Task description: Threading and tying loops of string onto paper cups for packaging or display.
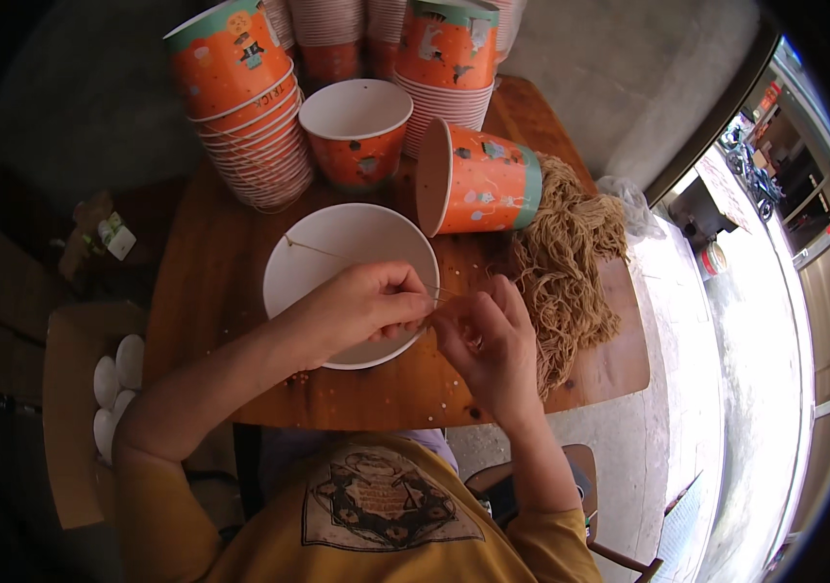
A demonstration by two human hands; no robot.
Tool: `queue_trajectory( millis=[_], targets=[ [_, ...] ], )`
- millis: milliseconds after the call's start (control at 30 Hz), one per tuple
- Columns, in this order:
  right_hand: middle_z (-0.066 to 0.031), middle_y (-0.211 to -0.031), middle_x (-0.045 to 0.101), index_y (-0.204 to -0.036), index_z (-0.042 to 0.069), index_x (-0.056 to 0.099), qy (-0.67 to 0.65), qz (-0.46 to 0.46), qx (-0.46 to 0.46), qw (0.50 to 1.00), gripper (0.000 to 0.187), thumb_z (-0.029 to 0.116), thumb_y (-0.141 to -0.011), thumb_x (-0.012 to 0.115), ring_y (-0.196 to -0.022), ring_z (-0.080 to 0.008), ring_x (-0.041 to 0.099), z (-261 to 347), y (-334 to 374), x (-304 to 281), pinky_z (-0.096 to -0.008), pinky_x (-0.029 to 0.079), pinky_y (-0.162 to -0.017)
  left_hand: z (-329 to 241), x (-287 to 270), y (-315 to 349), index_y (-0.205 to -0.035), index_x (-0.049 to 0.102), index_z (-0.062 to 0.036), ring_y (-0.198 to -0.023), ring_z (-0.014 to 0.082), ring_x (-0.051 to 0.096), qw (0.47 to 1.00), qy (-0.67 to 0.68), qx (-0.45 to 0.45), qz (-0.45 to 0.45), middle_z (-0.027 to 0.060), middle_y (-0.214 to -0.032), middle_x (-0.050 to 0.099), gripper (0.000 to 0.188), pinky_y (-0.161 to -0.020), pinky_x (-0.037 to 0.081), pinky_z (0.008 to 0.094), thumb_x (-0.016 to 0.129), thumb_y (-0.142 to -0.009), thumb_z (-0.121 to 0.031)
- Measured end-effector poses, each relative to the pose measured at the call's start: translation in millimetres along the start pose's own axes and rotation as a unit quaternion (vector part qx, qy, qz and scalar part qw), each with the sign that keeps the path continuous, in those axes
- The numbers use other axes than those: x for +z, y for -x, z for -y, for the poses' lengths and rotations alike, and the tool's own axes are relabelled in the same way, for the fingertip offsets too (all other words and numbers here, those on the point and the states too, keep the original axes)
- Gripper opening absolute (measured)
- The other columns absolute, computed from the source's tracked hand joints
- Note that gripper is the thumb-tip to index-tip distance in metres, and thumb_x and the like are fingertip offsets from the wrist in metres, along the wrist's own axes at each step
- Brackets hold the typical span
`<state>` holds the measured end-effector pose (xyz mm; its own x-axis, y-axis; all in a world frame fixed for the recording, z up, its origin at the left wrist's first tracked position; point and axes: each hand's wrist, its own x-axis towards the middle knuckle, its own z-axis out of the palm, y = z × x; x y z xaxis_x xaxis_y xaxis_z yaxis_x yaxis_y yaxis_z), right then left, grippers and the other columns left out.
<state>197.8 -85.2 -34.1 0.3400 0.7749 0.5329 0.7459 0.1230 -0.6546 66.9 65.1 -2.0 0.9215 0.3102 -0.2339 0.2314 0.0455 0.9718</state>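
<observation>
In front of me a paper bucket (295, 282) stands with its white inside facing up. A thin tan string (316, 250) is attached at its far left rim and runs across the opening to my hands. My left hand (381, 301) is over the bucket's near right part, its fingers pinched on the string. Just right of the rim, my right hand (489, 335) pinches the string too, with a short stretch between the two hands. Fingers hide the string's end. A loose bundle of tan strings (570, 262) lies on the table beyond my right hand.
An orange bucket (483, 185) lies on its side against the bundle. Behind stand an upright bucket (356, 136) and tall nested stacks (250, 126). All rest on a wooden table (211, 321). A cardboard box (70, 389) with white round items is at lower left.
</observation>
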Motion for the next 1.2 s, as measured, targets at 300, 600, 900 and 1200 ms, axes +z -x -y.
queue_trajectory(
  millis=[300,600,900,1200],
  targets=[
    [-0.005,-0.079,0.051,-0.086,0.009,0.065,-0.048,-0.061,0.032,0.997,0.019,0.005,-0.074,0.079,-0.07,-0.0211,0.05,10,18,22,-0.0325,0.042,-0.057,-2,1,-1,-0.104,0.06,-0.0087,-0.082,0.0084,0.056,0.973,0.187,-0.13,0.031,-0.001,-0.094,0.06,0.014,-0.068,0.045,0.0239,0.061,-0.093,-0.017],
    [-0.0056,-0.077,0.053,-0.097,0.008,0.068,-0.048,-0.033,0.011,0.998,0.02,0.002,-0.079,0.074,-0.07,-0.021,0.052,1,23,12,-0.0314,0.044,-0.057,-1,-2,0,-0.109,0.056,-0.0024,-0.083,0.0133,0.058,0.966,0.229,-0.115,0.02,0.0066,-0.099,0.059,0.019,-0.078,0.051,0.0277,0.059,-0.091,-0.004],
    [-0.0058,-0.078,0.054,-0.101,0.005,0.066,-0.134,-0.049,0.066,0.988,0.017,0.001,-0.085,0.069,-0.063,-0.0147,0.056,-2,16,6,-0.026,0.048,-0.055,-10,9,9,-0.114,0.051,-0.0007,-0.084,0.0139,0.06,0.991,0.116,-0.065,0.007,0.0079,-0.098,0.059,0.023,-0.078,0.052,0.0278,0.057,-0.091,0.0],
    [-0.0031,-0.076,0.057,-0.088,0.003,0.067,-0.04,-0.022,0.031,0.998,0.01,0.001,-0.081,0.074,-0.058,-0.0107,0.054,1,11,6,-0.0248,0.043,-0.052,-9,6,10,-0.118,0.05,-0.0022,-0.086,0.0142,0.062,0.991,0.111,-0.079,0.012,0.0079,-0.101,0.06,0.026,-0.079,0.052,0.0283,0.058,-0.094,-0.005]
  ],
)
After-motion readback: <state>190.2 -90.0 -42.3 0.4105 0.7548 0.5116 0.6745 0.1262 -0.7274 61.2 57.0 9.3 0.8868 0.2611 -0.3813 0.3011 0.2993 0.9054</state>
